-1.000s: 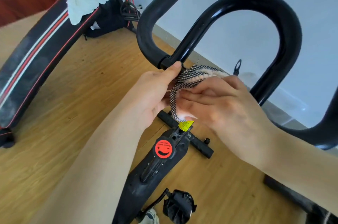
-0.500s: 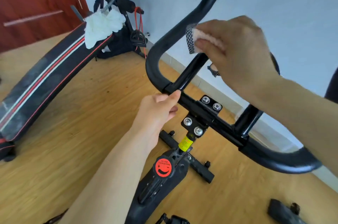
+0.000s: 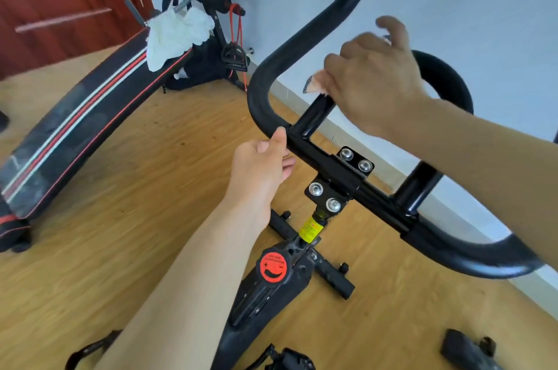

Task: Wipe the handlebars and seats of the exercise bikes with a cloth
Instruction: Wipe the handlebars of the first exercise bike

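**Item:** handlebars (image 3: 262,89), black tube, on an exercise bike standing on the wooden floor (image 3: 136,218) close to its wall edge.

**Step, as judged:** wiping the inner loop's left upright, above the weld.

**Cloth** (image 3: 316,85): bunched under your right hand (image 3: 374,80) against that upright; only a pinkish corner shows.

**Right grip:** fingers curled over the cloth, pinching it to the tube, index finger lifted clear.

**Left hand** (image 3: 259,166): thumb tip touches the cross tube at the weld. The grip is loosely curled and holds nothing.

**Handling notes:**
- Wrap the cloth fully round the tube and draw it down to the weld, twisting to reach the far side.
- Close your left hand on the bar to steady it.
- Work round the clamp plate (image 3: 341,179), where dirt likely gathers.

**Seat:** not in view.

**Also present:** white rag (image 3: 178,34) on a sit-up bench (image 3: 75,134), far-left of the floor.
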